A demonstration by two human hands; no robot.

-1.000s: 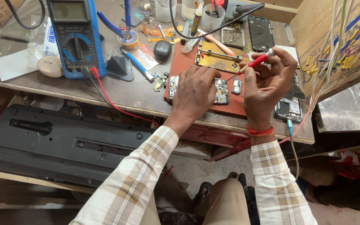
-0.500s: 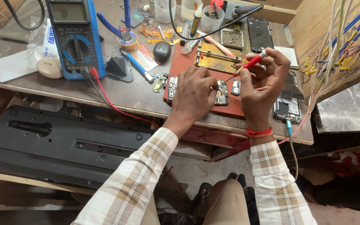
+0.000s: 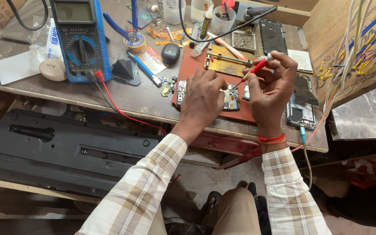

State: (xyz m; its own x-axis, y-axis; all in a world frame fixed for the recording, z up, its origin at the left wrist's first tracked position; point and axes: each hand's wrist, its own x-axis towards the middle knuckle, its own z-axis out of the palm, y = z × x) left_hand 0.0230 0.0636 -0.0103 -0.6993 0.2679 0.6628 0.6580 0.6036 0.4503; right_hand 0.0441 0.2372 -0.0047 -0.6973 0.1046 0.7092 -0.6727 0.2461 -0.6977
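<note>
Right now the left hand lies flat over a phone board on the red mat, near the front edge of the bench, fingers curled down and pinning it. The right hand pinches a red screwdriver between thumb and fingertips.

To do this well, I'd judge the pinning hand should bear down evenly so the board can't skate, and the tool should be turned with the fingertips alone, light, wrist quiet.

The screwdriver's long axis runs on a slant, handle up toward the back right, tip down and left onto the board beside the left fingers. The board's long axis lies roughly along the front edge; most of it is hidden under the hand.

A blue multimeter sits at the back left, well apart.
</note>
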